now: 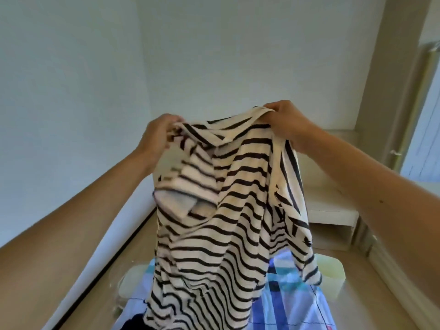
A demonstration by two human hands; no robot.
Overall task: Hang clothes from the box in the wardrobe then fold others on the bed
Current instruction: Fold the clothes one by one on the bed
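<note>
A cream shirt with thin black stripes (pixel 228 210) hangs in the air in front of me, crumpled and partly twisted. My left hand (pixel 158 135) pinches its top edge on the left. My right hand (pixel 287 122) grips the top edge on the right, slightly higher. The shirt's lower part drapes down over a translucent plastic box (pixel 332 272) on the floor. Inside the box lies a blue and white checked cloth (pixel 290 298), and a dark garment (pixel 132 323) shows at the bottom edge.
A white wall (pixel 71 103) runs along the left, meeting a wooden floor (pixel 133 248). A low white shelf unit (pixel 333 217) stands at the right, beside a tall beige frame (pixel 390 91) and a window.
</note>
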